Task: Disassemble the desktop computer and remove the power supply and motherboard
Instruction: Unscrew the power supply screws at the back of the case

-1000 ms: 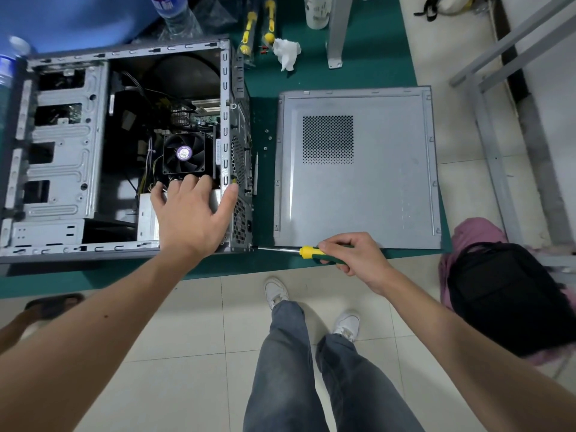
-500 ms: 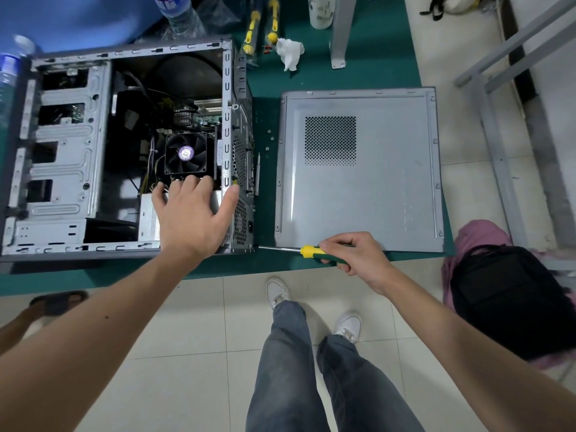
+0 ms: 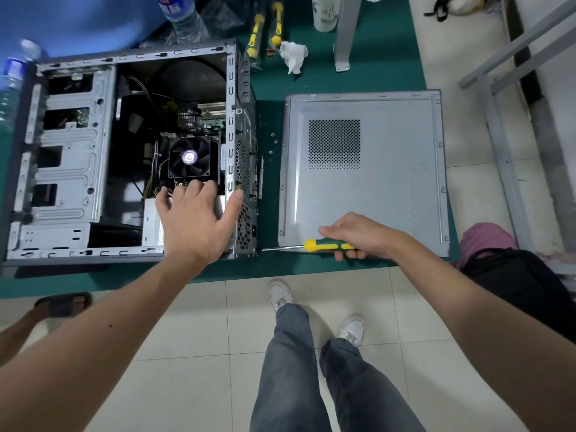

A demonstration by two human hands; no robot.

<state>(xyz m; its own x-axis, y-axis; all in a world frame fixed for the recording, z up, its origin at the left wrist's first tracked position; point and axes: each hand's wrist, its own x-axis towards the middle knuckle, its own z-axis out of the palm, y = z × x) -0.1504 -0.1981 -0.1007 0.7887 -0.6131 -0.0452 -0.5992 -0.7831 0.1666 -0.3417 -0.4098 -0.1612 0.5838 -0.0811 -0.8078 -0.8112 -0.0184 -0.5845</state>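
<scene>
The green table carries an open computer case lying on its side at the left and, just beside it to the right, the removed side panel lying flat with its perforated vent facing up. Inside the case, the power supply sits in the near corner against the rear wall, and the motherboard lies on the case floor behind a black cooler fan. The left hand rests on the power supply with fingers spread, the thumb hooked over the case's rear edge. The right hand grips a yellow-and-green screwdriver, fingers curled round the handle, its shaft pointing left, the tip at the case's near rear corner. A few loose screws lie between case and panel.
</scene>
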